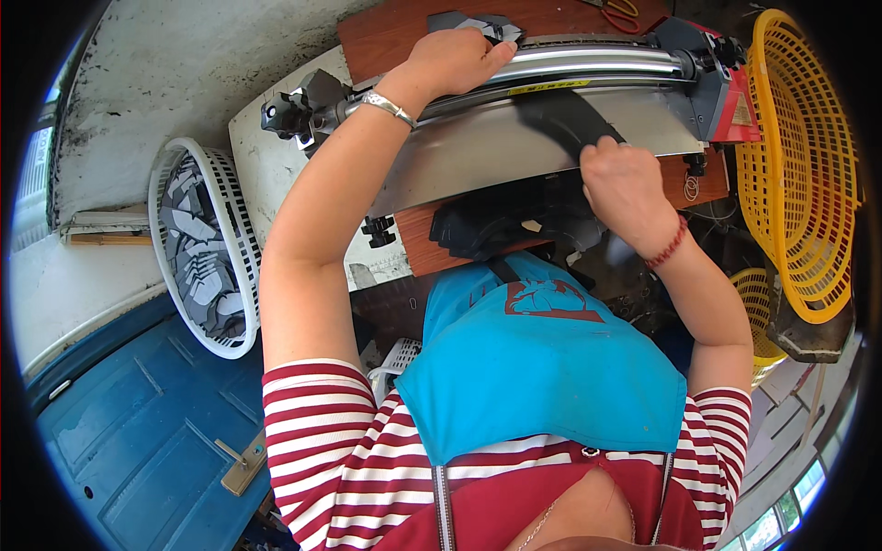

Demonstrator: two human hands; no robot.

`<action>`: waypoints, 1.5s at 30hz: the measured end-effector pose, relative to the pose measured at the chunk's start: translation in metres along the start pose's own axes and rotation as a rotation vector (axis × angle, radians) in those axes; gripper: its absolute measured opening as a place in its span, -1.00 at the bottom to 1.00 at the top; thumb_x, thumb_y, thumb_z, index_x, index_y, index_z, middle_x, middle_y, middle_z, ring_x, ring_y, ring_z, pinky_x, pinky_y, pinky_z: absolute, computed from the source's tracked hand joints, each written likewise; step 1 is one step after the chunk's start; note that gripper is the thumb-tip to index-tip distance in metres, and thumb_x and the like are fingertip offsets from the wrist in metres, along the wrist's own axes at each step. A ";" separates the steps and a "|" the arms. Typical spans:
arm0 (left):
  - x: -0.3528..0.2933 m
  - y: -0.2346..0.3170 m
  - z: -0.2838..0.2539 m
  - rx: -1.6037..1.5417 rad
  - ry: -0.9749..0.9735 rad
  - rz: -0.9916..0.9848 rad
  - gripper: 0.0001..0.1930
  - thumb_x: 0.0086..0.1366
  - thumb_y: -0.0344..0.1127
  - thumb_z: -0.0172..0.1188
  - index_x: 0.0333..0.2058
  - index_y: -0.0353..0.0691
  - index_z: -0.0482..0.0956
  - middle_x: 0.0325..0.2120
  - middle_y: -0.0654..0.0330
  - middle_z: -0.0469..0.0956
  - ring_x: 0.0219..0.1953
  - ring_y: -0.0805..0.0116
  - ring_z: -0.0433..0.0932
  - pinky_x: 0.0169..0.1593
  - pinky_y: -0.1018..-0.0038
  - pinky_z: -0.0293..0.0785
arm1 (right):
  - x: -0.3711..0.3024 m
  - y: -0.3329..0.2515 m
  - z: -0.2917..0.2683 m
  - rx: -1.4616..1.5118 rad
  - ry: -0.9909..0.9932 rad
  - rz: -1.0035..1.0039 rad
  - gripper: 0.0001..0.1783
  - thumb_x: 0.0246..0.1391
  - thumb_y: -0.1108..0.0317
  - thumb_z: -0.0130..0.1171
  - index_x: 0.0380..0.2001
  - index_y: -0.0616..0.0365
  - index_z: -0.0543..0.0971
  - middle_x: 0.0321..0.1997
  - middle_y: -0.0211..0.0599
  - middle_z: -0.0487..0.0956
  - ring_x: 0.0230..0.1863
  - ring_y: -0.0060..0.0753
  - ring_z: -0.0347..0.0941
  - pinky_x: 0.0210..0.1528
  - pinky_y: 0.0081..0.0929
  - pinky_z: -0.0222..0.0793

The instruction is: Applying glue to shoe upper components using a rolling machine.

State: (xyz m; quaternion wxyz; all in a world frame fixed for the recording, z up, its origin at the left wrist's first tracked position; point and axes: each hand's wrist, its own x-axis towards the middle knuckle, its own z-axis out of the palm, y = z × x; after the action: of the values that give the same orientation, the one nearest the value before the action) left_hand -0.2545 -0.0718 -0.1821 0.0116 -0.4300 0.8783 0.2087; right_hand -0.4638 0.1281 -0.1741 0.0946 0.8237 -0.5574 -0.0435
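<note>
My right hand (627, 191) is closed round the near end of a black flat strip (568, 121), which is blurred by motion. The strip slants over the bare metal plate (459, 163) of a roller machine, its far end close to the shiny roller (588, 62). Over the left part of that roller reaches my left hand (459, 61), fingers curled and thumb pointing right. Dark and grey flat pieces (467, 22) lie just beyond it on the brown board. Whatever its fingertips hold is hidden. Below the plate's near edge lies a pile of black flat pieces (496, 219).
A white basket (241, 266) of grey cut pieces stands at left. A yellow basket (770, 174) rises at right, beside the machine's red end housing (735, 103). Black knobs (303, 108) stick out at the machine's left end. Orange-handled scissors (620, 13) lie at the back.
</note>
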 end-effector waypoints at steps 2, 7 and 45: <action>0.005 -0.003 0.005 -0.011 0.076 0.055 -0.29 0.47 0.31 -0.14 -0.26 -0.28 0.71 -0.31 -0.09 0.67 -0.20 -0.13 0.64 -0.05 0.11 0.52 | 0.018 -0.001 0.009 0.060 0.031 -0.025 -0.95 -0.17 0.43 0.25 -0.53 0.11 0.59 -0.49 -0.27 0.54 -0.47 -0.29 0.61 -0.49 -0.42 0.53; 0.036 -0.019 0.000 -0.190 0.076 -0.046 -0.68 0.35 -0.15 0.10 -0.23 -0.26 0.71 -0.42 -0.06 0.63 -0.34 0.00 0.64 -0.19 0.15 0.54 | 0.013 -0.022 0.014 0.304 0.207 -0.087 -0.81 -0.07 0.33 0.35 -0.48 0.07 0.50 -0.46 -0.27 0.51 -0.47 -0.21 0.57 -0.44 -0.32 0.49; 0.036 -0.045 -0.004 -0.117 0.024 -0.108 -0.68 0.33 -0.17 0.03 -0.20 -0.06 0.77 -0.20 0.05 0.70 -0.15 -0.02 0.64 -0.04 0.13 0.54 | -0.032 -0.047 0.068 0.653 0.206 -0.235 -0.80 0.02 0.39 0.34 -0.24 0.13 0.64 -0.32 -0.33 0.55 -0.41 -0.24 0.59 -0.39 -0.34 0.53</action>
State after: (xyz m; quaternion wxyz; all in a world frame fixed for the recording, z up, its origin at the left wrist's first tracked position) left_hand -0.2423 -0.1248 -0.2012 -0.0130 -0.4790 0.8402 0.2538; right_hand -0.4447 0.1675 -0.2510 -0.1235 0.8689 -0.4311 0.2093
